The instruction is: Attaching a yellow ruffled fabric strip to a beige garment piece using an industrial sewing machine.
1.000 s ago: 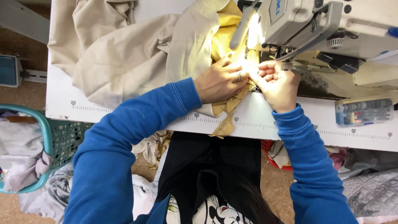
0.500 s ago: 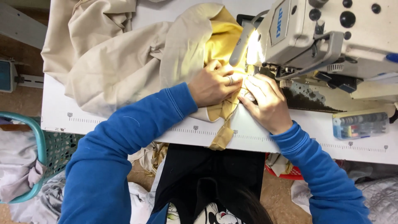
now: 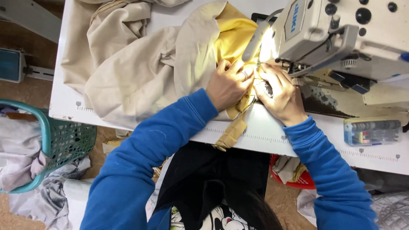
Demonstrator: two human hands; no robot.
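Here the left hand (image 3: 228, 85) lies flat, fingers spread, pressing down on the yellow fabric (image 3: 232, 40) just in front of the sewing machine (image 3: 341, 34); it grips nothing, only holds the cloth against the bench (image 3: 264, 132). The right hand (image 3: 279, 91) sits close beside it, almost touching, fingertips pinching the fabric edge right under the machine's head, where a small lamp throws a bright glare; the needle itself is lost in that glare. Both arms wear blue sleeves (image 3: 149, 157).

The yellow fabric runs from under the hands up toward the back of the bench, folded into a larger beige cloth (image 3: 136, 72) that is heaped in loose wrinkles over the left part of the bench. A narrow tan strip (image 3: 230, 134) of the same piece hangs over the near edge of the bench, between the two arms.

To the right, near the bench's front edge, stands a clear plastic box (image 3: 371, 131) of small spools. Off the bench on the left is a teal mesh basket (image 3: 64, 142) with pale cloth beside it on the floor. Under the bench on the right, a red bin (image 3: 298, 181) shows partly.
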